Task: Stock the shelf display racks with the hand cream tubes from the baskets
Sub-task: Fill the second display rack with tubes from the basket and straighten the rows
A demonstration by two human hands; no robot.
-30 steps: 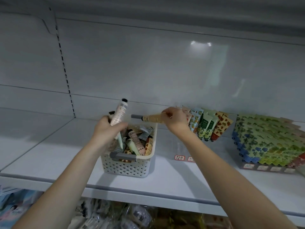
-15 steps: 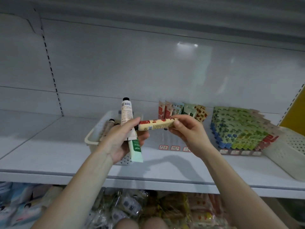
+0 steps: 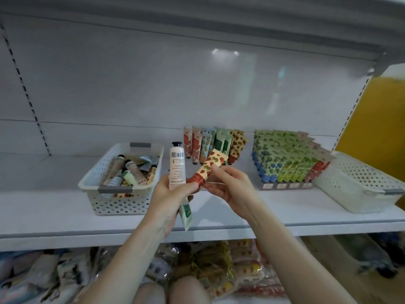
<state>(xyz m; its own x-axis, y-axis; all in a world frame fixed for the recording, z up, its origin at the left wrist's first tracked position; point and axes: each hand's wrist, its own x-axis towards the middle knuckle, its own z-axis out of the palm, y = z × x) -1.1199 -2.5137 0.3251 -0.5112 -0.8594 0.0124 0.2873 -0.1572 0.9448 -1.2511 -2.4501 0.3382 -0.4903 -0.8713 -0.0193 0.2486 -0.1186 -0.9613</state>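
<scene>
My left hand (image 3: 173,198) curls round an upright white tube (image 3: 177,165) — perhaps a green tube (image 3: 186,213) beneath too. My right hand (image 3: 230,187) pinches a strawberry tube (image 3: 208,168) in its fingertips beside it, right of the basket (image 3: 118,202).

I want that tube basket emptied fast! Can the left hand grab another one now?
Probably not: the left hand grips a white tube, so it is full, though the basket sits open beside it.

Soft bright light falls from above. A shiny white spot glares on the back wall (image 3: 223,51). Edges look bent and blurry.
</scene>
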